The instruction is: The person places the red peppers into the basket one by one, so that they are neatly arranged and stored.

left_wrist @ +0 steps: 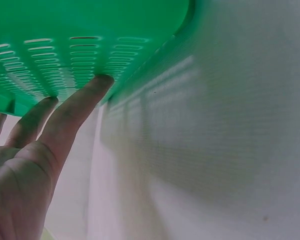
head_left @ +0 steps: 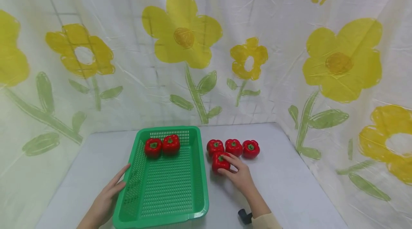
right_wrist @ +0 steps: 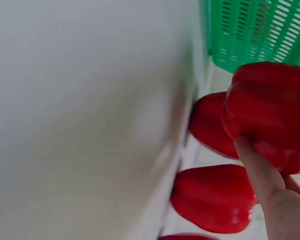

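My right hand [head_left: 239,176] grips a red bell pepper [head_left: 220,164] with a green stem, thumb on the near side and fingers over the far side. The right wrist view shows this bell pepper [right_wrist: 270,115] large, held in front of two others. Just behind it in the head view, three more red bell peppers [head_left: 251,149] stand in a row on the table. To the left is a green plastic basket [head_left: 203,186] with two red bell peppers [head_left: 153,148] in its far left corner. My left hand [head_left: 104,200] touches the basket's slotted left wall [left_wrist: 85,55] with extended fingers.
A white table [head_left: 276,182] lies under everything. Behind it hangs a pale curtain [head_left: 135,93] printed with yellow flowers. A small black object [head_left: 245,217] sits beside my right forearm at the near edge of view.
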A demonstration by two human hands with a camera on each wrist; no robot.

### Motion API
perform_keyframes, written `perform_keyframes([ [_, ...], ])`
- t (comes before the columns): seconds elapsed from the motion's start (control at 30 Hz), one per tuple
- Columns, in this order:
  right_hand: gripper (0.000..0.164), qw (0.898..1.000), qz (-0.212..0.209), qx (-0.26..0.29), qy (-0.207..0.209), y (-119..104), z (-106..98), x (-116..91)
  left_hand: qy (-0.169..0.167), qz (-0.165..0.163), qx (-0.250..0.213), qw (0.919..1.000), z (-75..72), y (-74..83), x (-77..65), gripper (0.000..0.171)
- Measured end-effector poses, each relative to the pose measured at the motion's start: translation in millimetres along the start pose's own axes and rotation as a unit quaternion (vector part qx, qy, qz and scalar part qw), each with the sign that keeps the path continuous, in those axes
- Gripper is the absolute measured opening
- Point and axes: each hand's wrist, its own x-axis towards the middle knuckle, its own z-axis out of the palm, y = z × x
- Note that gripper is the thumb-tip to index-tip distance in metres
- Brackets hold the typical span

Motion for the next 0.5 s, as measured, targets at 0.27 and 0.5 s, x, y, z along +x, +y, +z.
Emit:
perform_keyframes([
  [0.27,0.058,0.999,-0.027,0.011,0.025,-20.2,-2.5,1.6,-0.003,-0.007,-0.013,0.9999,0.1,0.3,0.0,0.056],
  [0.5,0.057,0.997,-0.06,0.012,0.054,-38.7,-3.0,6.4,-0.007,-0.005,-0.011,0.9999,-1.2,-0.6,-0.7,0.055],
])
